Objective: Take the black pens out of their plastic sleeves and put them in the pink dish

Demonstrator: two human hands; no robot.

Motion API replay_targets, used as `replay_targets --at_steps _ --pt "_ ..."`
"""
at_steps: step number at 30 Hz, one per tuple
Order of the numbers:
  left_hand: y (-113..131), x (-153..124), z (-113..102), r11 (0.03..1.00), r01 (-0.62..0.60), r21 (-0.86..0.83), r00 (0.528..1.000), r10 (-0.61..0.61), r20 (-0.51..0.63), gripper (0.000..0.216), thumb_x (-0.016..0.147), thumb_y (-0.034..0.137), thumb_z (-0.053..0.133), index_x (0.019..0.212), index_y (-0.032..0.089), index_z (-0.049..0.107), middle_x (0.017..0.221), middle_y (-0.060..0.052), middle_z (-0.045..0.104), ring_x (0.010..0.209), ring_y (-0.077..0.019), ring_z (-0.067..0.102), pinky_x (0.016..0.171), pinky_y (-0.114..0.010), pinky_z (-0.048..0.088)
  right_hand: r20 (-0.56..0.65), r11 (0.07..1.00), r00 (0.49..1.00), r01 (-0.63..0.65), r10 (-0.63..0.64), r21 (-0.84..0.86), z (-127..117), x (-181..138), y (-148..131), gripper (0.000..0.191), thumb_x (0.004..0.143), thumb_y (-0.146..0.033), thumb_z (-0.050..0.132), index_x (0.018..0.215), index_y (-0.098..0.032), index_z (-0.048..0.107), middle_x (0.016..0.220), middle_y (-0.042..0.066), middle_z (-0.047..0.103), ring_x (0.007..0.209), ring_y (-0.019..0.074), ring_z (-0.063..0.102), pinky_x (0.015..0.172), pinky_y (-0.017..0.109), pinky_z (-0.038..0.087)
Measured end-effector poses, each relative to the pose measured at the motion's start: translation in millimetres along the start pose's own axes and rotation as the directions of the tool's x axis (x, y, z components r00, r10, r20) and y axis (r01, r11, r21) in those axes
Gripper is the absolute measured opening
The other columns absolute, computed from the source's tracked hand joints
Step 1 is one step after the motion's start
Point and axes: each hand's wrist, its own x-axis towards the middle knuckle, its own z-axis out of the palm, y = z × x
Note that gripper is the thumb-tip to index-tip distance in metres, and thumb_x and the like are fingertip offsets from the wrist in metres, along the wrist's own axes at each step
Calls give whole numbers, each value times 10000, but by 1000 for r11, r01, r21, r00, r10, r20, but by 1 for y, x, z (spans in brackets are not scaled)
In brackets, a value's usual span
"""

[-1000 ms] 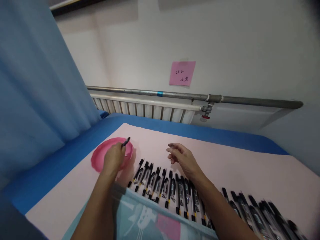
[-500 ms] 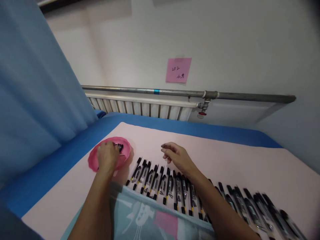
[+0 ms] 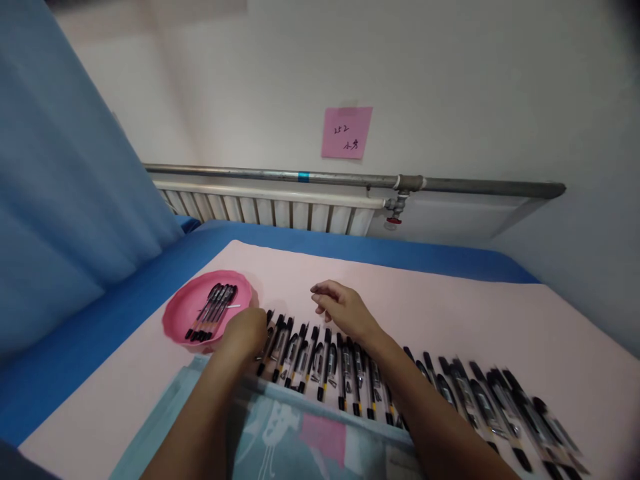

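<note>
Neatly, more than a dozen black-capped, clear-barrelled pens (image 3: pixel 325 363) were lined up on the counter (image 3: pixel 450 313); several more were bunched in one pink bowl (image 3: pixel 173 317). "252" was written on one pink note (image 3: pixel 346 133). Nothing was held by the right hand (image 3: pixel 345 310), its fingers loosely parted; the left hand's (image 3: pixel 246 333) grip could not be told.

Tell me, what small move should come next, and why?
Probably the left hand should lift one from the left end of the row of pens: it is at that end, and similar pens lie together in the pink dish.
</note>
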Motion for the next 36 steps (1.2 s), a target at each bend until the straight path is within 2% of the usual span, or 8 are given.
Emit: replay_targets --at_steps 12,19,23,26,28,30,33,36 --pt "-2 2 -1 1000 30 1 999 -30 14 134 705 187 582 771 106 666 776 -169 683 793 -236 636 718 -333 462 36 995 999 27 -23 -96 4 -3 -5 132 719 -240 536 808 -184 615 759 16 605 588 113 578 507 222 439" --pt "6 -7 -12 997 4 -78 992 -14 -128 190 727 199 501 839 118 632 803 -164 676 795 -248 627 647 -286 422 70 993 997 30 -23 -114 9 -5 -6 124 732 -241 525 799 -190 616 716 6 603 587 114 565 503 218 431" --pt "17 -16 -15 935 -195 -298 953 108 -284 185 755 234 452 824 164 608 779 -59 672 723 -172 606 607 -234 395 130 999 991 20 -16 -29 18 -7 -8 189 781 -328 483 824 -186 601 735 18 606 657 131 581 501 208 427" --pt "23 -20 -14 790 -388 -474 906 232 -355 162 762 257 467 811 178 600 758 -19 661 686 -142 586 592 -213 395 130 1000 992 8 -11 19 22 -9 -10 206 794 -355 464 757 -180 565 667 -5 573 573 109 553 475 203 415" --pt "23 -21 -15 711 -448 -542 889 292 -352 198 791 296 445 861 186 594 783 -8 661 675 -130 586 587 -205 404 84 1000 996 7 -9 21 22 -8 -10 205 791 -343 467 687 -177 527 603 -26 542 480 83 502 450 199 399" --pt "17 -18 -15 744 -407 -530 911 284 -300 236 819 312 406 895 186 592 807 -10 665 656 -122 593 575 -199 406 15 999 1000 -8 8 47 19 -6 -10 204 788 -331 465 664 -174 506 611 -19 559 456 75 486 435 198 396" --pt "7 -9 -14 933 -172 -316 973 112 -199 254 829 265 379 890 164 604 842 -59 676 711 -148 620 598 -212 409 -36 993 998 -41 45 107 13 -4 -10 207 773 -337 479 654 -170 503 675 18 608 487 82 508 433 201 408" --pt "2 0 -6 987 -9 -160 988 -17 -156 261 808 223 396 905 117 614 859 -152 672 810 -225 626 651 -270 423 -19 994 999 -40 42 98 12 -4 -10 217 765 -352 493 652 -167 511 688 26 620 496 82 513 434 197 409"
